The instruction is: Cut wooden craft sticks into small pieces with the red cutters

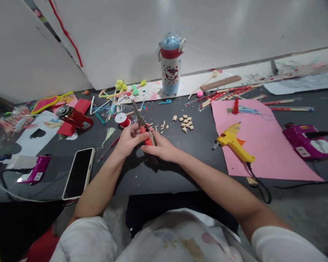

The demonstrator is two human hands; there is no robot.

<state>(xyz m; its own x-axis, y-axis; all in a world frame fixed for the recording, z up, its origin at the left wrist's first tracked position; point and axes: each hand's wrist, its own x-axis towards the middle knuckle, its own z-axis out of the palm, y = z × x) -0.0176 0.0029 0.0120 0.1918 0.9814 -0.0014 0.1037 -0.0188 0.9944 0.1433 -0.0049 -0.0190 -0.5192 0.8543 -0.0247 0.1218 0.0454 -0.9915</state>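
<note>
Red-handled pliers with long, thin grey jaws point away from me and up to the left. My left hand is closed at their left side, its thumb lying across the red handle. My right hand closes round the handles from the right. Whether a small piece is also pinched between the fingers is hidden. Just beyond the hands lie small cut bits of wooden stick. Farther right is a group of short bundled wooden pieces. A red thread spool stands beyond my left hand.
A phone, a drink can and a purple power socket are at left. A water bottle stands at the back. On the right, a yellow glue gun lies on pink paper, near red-wrapped sticks.
</note>
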